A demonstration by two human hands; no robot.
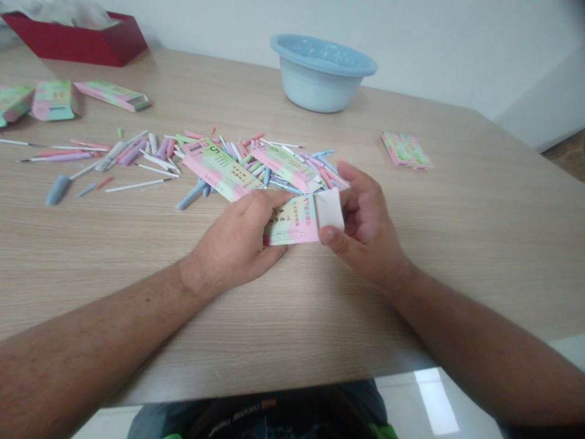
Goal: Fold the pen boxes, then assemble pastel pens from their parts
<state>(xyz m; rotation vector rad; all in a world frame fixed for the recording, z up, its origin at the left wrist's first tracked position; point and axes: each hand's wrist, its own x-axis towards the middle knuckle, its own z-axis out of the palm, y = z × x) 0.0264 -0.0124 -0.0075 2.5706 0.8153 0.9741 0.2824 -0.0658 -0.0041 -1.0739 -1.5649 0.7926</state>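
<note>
A small pastel cardboard box printed in pink, yellow and green lies between my two hands, low over the table's middle. My left hand grips its left end, thumb on top and fingers beneath. At the other end a white flap stands out, and the thumb and fingers of my right hand close on it. The inside of the box is hidden. Just beyond lie two similar pastel boxes on a heap of pen parts, with pink, purple, white, green and blue barrels, caps and thin refills.
Several pastel boxes sit at the left rear. A red container holding clear plastic is behind them. A light blue basin stands at the back. Two flat pastel packs lie to the right. Wooden tabletop reaches toward me.
</note>
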